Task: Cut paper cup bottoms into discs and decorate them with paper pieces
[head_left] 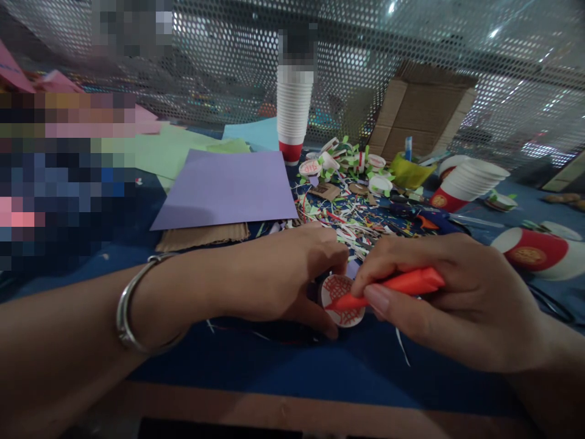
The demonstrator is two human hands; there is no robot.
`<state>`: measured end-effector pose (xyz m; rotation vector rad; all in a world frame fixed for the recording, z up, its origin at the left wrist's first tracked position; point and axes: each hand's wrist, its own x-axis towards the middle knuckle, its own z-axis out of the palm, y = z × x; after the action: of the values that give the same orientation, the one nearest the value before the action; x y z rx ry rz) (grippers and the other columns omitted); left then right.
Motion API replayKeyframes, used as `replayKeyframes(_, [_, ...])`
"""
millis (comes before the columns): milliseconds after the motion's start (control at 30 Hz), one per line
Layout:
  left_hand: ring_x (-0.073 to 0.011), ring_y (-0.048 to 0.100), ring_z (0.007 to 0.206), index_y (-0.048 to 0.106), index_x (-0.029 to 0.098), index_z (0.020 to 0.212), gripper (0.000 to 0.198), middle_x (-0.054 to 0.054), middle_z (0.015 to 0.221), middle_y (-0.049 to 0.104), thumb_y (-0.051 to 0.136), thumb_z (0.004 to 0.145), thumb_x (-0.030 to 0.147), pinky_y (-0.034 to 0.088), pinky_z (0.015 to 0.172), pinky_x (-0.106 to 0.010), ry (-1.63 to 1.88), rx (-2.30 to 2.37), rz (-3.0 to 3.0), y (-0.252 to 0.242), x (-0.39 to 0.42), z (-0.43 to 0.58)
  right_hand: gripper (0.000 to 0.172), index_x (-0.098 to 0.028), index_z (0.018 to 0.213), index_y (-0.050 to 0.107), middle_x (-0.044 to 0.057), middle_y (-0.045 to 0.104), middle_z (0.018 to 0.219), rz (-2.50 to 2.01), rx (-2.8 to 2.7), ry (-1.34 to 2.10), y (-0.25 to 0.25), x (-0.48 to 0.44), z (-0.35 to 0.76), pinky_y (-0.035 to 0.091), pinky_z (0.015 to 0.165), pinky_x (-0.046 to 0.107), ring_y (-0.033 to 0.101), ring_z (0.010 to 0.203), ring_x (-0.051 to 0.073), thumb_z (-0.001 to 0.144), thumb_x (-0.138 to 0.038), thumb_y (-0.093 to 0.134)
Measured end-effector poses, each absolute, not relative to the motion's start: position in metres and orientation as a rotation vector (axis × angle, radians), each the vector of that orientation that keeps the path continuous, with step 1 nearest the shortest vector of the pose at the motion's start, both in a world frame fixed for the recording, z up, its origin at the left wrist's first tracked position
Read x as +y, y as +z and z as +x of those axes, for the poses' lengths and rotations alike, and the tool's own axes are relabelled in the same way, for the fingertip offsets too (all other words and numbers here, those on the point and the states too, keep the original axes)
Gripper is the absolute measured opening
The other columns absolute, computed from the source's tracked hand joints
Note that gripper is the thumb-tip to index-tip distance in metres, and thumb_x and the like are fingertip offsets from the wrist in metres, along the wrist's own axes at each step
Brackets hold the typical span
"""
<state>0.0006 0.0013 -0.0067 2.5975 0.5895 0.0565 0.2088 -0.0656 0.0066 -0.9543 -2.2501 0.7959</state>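
My left hand (278, 274) lies on the blue table (283, 366), its fingers curled round a small white paper disc with a red pattern (340, 300). A silver bangle sits on that wrist. My right hand (452, 299) is closed on an orange tool (397, 286), held like a pen or knife. The tool's tip rests on the disc.
A purple paper sheet (228, 188) lies on corrugated cardboard behind my left hand. Paper scraps (351, 222) and cut cup pieces litter the middle. A tall stack of white cups (293, 113) stands at the back, with more red-and-white cups (466, 183) to the right.
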Motion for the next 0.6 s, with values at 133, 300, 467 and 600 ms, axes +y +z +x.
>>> replayKeyframes(133, [-0.0245,0.055,0.098,0.066,0.017,0.112,0.053,-0.007,0.108,0.063,0.084,0.075,0.049,0.042,0.078,-0.033,0.052,0.603,2.614,-0.0059,0.0017,0.0024,0.014,-0.017,0.083,0.069,-0.001,0.068,0.069,-0.944,-2.266,0.806,0.0075,-0.0654,0.2104,0.042,0.048,0.018,0.054,0.053,0.007,0.082,-0.007,0.059])
replayKeyframes(300, [-0.0238,0.055,0.098,0.065,0.018,0.111,0.05,-0.007,0.108,0.063,0.084,0.076,0.048,0.041,0.078,-0.031,0.047,0.604,2.614,-0.0068,0.0014,0.0018,0.015,-0.018,0.08,0.067,-0.002,0.067,0.067,-0.949,-2.265,0.785,0.0081,-0.065,0.2103,0.041,0.047,0.019,0.054,0.052,0.007,0.081,-0.006,0.059])
replayKeyframes(467, [-0.0232,0.055,0.094,0.066,0.016,0.111,0.051,-0.007,0.103,0.062,0.083,0.076,0.048,0.041,0.075,-0.032,0.08,0.59,2.607,-0.009,0.0021,0.0002,0.011,-0.017,0.08,0.067,-0.001,0.07,0.072,-0.954,-2.223,0.834,0.0069,-0.0652,0.2082,0.043,0.05,0.018,0.057,0.055,0.007,0.084,-0.01,0.061])
replayKeyframes(600, [-0.0239,0.055,0.096,0.066,0.013,0.11,0.047,-0.008,0.104,0.062,0.082,0.079,0.044,0.042,0.077,-0.033,0.074,0.581,2.597,-0.0079,0.0011,0.0006,0.01,-0.017,0.08,0.068,-0.001,0.069,0.072,-0.92,-2.233,0.827,0.0058,-0.0636,0.207,0.043,0.05,0.018,0.056,0.055,0.007,0.085,-0.012,0.061])
